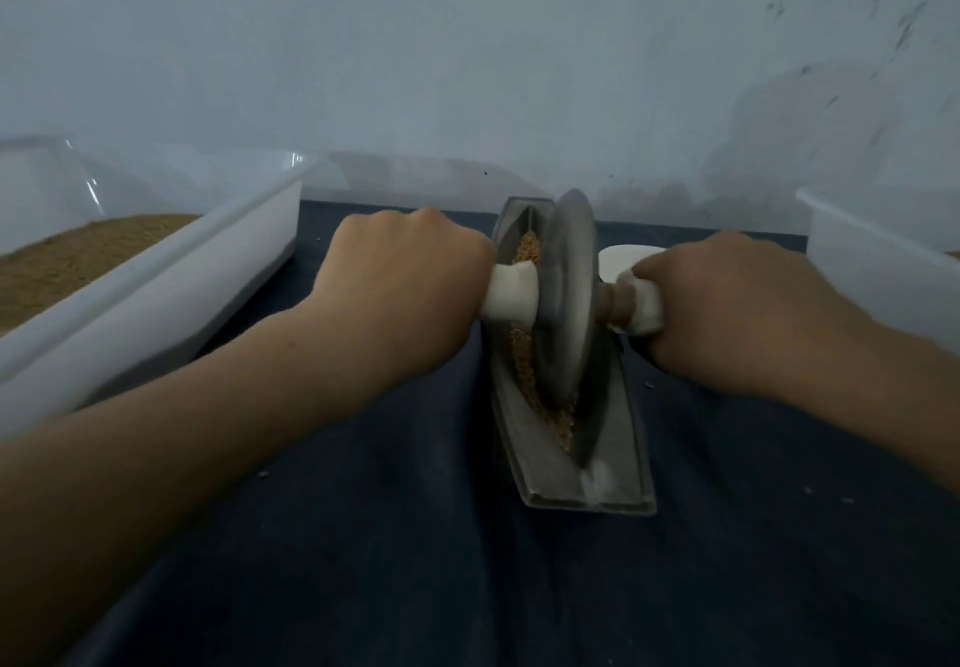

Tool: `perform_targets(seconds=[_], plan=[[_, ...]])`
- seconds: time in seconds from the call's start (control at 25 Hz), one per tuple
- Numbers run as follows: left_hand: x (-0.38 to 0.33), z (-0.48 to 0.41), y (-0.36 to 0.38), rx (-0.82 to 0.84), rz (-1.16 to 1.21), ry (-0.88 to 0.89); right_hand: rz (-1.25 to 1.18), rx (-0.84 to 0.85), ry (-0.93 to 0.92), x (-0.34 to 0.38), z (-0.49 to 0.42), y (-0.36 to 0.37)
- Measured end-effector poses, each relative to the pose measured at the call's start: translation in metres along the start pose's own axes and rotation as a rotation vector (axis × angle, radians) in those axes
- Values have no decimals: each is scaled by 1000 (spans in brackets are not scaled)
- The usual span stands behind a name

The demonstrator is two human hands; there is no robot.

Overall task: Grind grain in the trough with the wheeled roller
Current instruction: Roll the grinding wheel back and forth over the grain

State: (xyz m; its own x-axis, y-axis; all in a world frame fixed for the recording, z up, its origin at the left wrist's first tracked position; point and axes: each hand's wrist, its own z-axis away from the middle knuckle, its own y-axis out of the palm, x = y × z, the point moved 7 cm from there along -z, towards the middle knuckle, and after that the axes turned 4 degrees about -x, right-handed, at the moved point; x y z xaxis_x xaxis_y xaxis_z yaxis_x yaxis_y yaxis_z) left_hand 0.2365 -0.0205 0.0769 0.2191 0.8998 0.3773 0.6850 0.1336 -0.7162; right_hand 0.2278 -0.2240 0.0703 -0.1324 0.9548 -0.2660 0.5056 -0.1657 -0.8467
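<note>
Logged from my station:
1. Metal trough (618,463), centre of the dark cloth (415,536), running near to far, with grain (522,359) in its groove.
2. Wheeled roller (569,292), upright, mid-trough.
3. Left hand (405,271) curled round the white left handle (511,294); right hand (727,302) curled round the right handle (647,307).
4. Left tub (156,281), holding brown meal (78,250).
5. Right tub (883,261).
6. White dish (621,258), just beyond the right hand.

- Your left hand (410,271) grips the white handle (511,294) on the left side of the wheeled roller (569,297); your right hand (727,302) grips its right side
- Its metal wheel stands upright in the narrow metal trough (618,437), among tan grain (523,354)
- The trough lies on a dark blue cloth (415,536)
- A clear tub (156,297) of brown meal (67,261) sits at your left, a white tub (883,261) at your right
</note>
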Motion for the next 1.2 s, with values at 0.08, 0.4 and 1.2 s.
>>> perform_targets(seconds=[0.08, 0.4, 1.2], plan=[[1, -28, 28, 44, 5, -14, 22, -85, 28, -1, -28, 18], [4, -49, 42, 112, 96, -59, -41, -110, 54, 1, -50, 23], [-7, -43, 21, 73, 5, 21, -137, -71, 109, 0, -26, 25]])
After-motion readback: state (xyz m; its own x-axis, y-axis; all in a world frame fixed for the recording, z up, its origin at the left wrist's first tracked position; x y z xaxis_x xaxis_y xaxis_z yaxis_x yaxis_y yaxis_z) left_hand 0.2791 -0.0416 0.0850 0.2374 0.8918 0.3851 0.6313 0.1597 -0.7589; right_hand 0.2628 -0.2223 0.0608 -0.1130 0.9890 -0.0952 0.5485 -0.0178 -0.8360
